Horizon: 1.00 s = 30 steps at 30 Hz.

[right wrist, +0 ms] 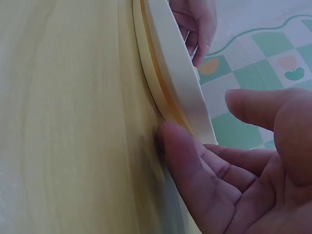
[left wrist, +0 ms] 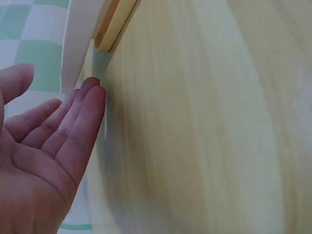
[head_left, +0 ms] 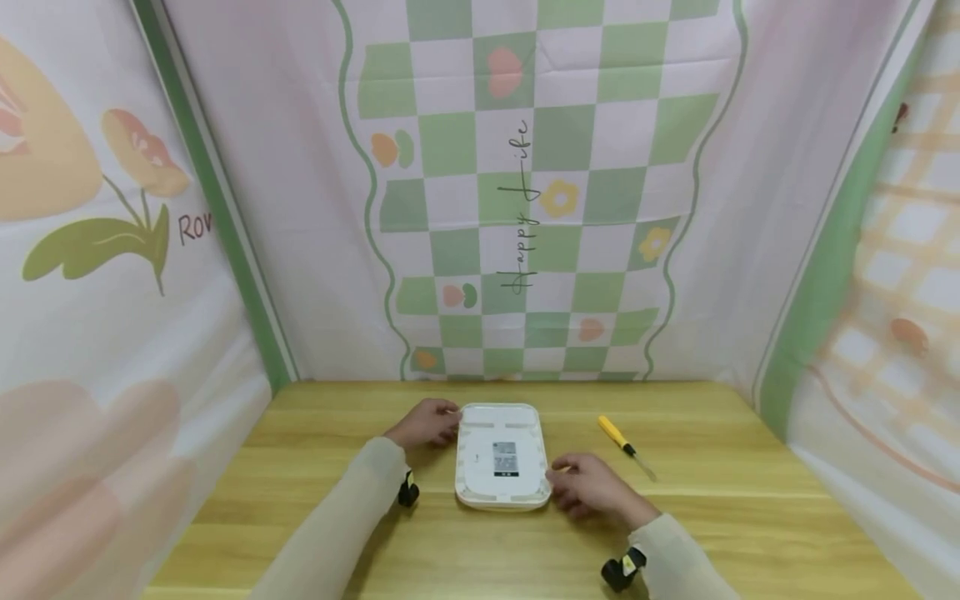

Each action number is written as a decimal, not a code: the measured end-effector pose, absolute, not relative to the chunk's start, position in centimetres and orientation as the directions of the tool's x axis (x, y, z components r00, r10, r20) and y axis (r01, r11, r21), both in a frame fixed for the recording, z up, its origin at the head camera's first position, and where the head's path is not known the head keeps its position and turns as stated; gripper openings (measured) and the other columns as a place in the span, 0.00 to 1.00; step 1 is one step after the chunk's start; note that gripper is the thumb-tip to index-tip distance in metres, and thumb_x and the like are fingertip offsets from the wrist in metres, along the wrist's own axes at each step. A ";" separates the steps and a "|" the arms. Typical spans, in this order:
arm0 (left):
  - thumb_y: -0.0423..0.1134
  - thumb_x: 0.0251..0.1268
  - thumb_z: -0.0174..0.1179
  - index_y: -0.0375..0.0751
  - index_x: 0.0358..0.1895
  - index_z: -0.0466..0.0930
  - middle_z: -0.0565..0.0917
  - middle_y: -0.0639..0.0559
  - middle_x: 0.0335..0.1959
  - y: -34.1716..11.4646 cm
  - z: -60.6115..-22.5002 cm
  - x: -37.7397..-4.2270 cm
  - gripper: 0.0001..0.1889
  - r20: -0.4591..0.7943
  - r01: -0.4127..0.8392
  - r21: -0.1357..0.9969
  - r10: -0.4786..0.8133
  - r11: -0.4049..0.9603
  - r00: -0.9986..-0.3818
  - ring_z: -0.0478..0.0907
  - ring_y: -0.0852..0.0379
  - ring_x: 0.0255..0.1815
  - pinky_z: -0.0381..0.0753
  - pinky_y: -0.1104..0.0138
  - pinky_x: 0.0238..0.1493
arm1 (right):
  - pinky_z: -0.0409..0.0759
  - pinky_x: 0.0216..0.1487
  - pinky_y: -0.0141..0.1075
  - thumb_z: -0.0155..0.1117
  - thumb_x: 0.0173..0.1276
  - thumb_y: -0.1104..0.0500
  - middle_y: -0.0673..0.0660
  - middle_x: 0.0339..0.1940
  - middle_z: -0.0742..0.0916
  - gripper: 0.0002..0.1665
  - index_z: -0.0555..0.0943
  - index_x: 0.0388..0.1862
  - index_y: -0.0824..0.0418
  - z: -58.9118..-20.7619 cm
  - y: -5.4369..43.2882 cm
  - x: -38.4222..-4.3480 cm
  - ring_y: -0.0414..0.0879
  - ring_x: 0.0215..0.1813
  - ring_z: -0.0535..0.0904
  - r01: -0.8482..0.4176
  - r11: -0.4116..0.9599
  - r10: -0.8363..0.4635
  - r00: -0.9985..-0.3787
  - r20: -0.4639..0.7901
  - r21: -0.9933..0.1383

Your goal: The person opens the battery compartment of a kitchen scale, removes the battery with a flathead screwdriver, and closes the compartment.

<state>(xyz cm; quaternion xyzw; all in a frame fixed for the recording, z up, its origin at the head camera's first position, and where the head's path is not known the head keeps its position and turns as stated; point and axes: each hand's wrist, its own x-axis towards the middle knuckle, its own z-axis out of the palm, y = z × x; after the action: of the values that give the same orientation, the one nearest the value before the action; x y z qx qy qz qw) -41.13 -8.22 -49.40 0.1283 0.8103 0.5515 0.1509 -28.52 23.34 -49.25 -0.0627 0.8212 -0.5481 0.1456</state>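
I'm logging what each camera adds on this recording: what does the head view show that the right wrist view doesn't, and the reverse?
Only the head view: the screwdriver with its yellow handle, the label on the upper face of the white case, and the sleeves.

Only the right wrist view: the orange-brown band along the case's side, and the palm side of the person's right grip.

Both: the case, the right grip, the left grip, the wooden table and the checked curtain.

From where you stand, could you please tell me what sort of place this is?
Probably a curtained-off work booth: printed fabric hangs on three sides of a wood-grain table, where a white device and a yellow-handled tool lie.
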 end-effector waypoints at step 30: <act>0.37 0.72 0.56 0.30 0.62 0.72 0.82 0.42 0.39 -6.1 -50.6 -42.5 0.20 -0.213 -0.116 0.943 0.296 0.313 -0.931 0.82 0.50 0.35 0.86 0.60 0.33 | 0.85 0.27 0.40 0.70 0.64 0.57 0.60 0.27 0.87 0.16 0.80 0.40 0.71 -49.7 22.0 -27.8 0.49 0.28 0.83 0.104 0.386 -0.267 -0.938 -0.219 -0.917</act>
<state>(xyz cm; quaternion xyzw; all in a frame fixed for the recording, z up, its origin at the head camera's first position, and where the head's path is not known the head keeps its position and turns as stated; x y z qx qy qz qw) -42.48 -6.05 -50.57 0.0570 0.7908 0.5833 0.1768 -27.82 21.99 -49.69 -0.0501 0.8153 -0.5519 0.1681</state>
